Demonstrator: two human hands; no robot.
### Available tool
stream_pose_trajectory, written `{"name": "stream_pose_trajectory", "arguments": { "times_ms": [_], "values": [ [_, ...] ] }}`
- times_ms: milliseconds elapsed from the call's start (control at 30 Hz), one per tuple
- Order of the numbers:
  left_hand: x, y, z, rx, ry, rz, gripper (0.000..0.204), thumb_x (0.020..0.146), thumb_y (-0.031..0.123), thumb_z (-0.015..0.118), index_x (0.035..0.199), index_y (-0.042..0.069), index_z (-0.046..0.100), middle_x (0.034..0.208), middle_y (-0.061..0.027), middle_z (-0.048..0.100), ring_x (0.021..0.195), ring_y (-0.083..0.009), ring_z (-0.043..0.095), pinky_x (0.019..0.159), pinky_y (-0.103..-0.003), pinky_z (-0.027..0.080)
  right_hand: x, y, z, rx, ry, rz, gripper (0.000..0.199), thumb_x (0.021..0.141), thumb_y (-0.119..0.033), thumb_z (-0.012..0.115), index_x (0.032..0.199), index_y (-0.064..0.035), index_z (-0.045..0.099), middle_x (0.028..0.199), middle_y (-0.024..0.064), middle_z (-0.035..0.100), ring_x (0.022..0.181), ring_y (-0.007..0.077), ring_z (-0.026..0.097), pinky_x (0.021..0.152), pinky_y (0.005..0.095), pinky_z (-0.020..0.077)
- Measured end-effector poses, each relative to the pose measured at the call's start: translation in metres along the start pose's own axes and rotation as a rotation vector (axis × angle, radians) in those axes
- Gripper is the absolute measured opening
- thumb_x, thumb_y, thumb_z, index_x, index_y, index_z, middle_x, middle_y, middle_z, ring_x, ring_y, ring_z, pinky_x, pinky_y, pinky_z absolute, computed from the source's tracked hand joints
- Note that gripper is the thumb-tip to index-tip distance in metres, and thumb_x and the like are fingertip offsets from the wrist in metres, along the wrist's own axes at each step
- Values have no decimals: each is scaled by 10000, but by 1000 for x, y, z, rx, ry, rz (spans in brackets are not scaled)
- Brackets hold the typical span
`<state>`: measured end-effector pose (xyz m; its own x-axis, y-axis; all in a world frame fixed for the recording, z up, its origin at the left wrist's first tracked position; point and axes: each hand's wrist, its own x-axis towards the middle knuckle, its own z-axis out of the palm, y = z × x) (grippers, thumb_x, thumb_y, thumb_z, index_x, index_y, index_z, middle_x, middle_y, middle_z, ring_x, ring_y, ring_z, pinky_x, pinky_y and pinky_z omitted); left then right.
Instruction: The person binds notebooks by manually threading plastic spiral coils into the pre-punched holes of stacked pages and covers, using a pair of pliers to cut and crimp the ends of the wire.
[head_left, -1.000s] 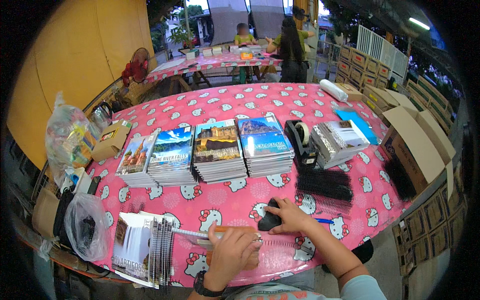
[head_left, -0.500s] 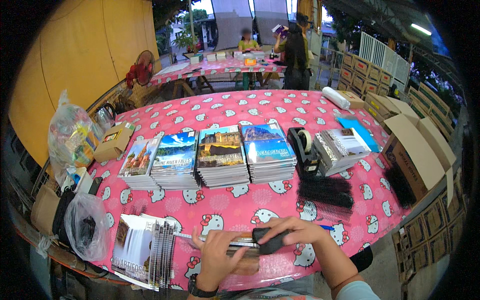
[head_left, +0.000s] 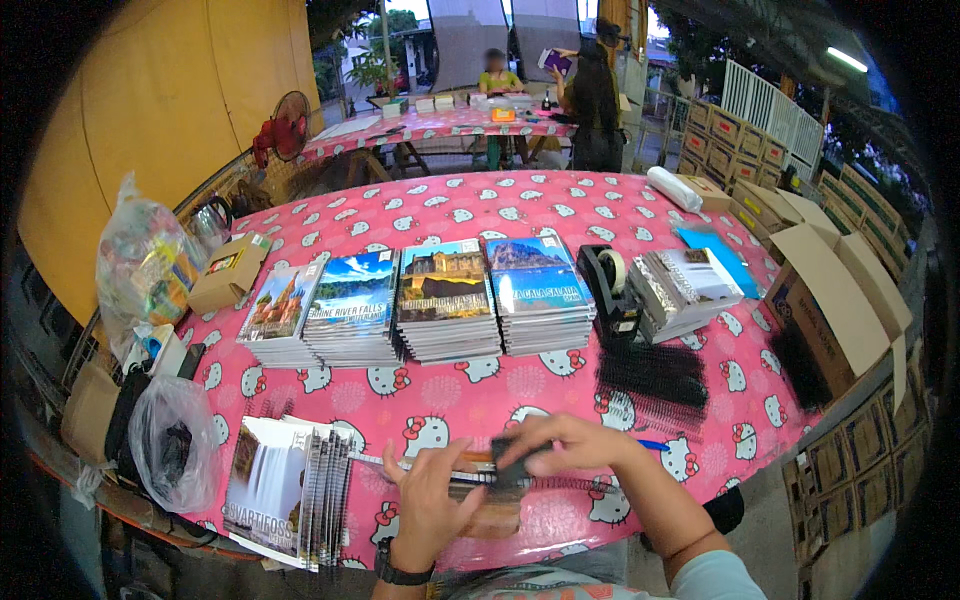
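Observation:
My left hand (head_left: 432, 492), with a dark watch at its wrist, holds a notebook (head_left: 372, 466) seen nearly edge-on at the table's front. Its thumb and fingers lie along the notebook's edge, and much of the notebook is hidden. My right hand (head_left: 570, 445) grips a black block (head_left: 512, 468) and presses it at the notebook's right end. From there a dark spiral coil (head_left: 570, 484) sticks out to the right. Under the hands is a brown wooden piece (head_left: 490, 518). Left of them lie several overlapping spiral notebooks (head_left: 270, 485) with a waterfall cover.
Four-row stacks aside, notebooks (head_left: 445, 290) stand mid-table beside a tape dispenser (head_left: 612, 290) and another stack (head_left: 690, 285). Black coils (head_left: 652, 385) and a blue pen (head_left: 652, 445) lie right. Plastic bags (head_left: 172, 450) sit left, an open carton (head_left: 835, 310) right. Two people are at the far table (head_left: 440, 122).
My right hand and the black block have shifted slightly left along the notebook's edge, uncovering the coil at the right. My left hand stays on the notebook.

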<state>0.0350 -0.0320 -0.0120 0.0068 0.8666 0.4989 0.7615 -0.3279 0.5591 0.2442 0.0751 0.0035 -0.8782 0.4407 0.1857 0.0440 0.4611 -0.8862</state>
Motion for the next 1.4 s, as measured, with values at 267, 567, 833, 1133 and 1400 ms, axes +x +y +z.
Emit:
{"name": "stream_pose_trajectory", "arguments": {
  "times_ms": [267,567,833,1133,1400],
  "values": [
    [-3,-10,-12,52,19,-41,538,584,185,799,1077,112,597,812,17,632,886,-190,568,1061,-556,-10,12,2,4,59,-74,77,466,838,-421,569,1069,-22,638,1076,165,618,1010,266,562,898,396,390],
    [-16,-38,-18,43,385,-115,892,484,167,831,1271,49,427,1187,-125,513,1178,-298,414,1092,-496,78,21,6,2,-437,127,285,443,791,-434,614,1042,-72,668,1145,177,584,1049,304,522,932,393,370],
    [-28,-71,4,-1016,442,-360,665,683,-107,675,1272,1,386,1133,-129,516,1029,-172,509,886,-289,438,26,4,6,-66,197,81,368,800,-338,636,1041,-61,658,1041,167,624,1003,288,560,886,375,408],
    [-33,-66,3,-1134,480,-403,525,758,-105,612,1248,-11,451,1113,-107,545,995,-151,532,811,-258,471,27,2,22,81,171,13,372,812,-332,626,1021,-25,654,1011,179,633,982,263,572,874,363,420],
    [-23,-73,11,-1223,464,-400,413,817,-44,586,1217,-6,491,1031,-73,596,870,-115,570,740,-244,485,42,3,17,39,104,-51,421,787,-403,646,983,-32,679,1055,156,618,988,280,545,783,352,459]
  ]
}}
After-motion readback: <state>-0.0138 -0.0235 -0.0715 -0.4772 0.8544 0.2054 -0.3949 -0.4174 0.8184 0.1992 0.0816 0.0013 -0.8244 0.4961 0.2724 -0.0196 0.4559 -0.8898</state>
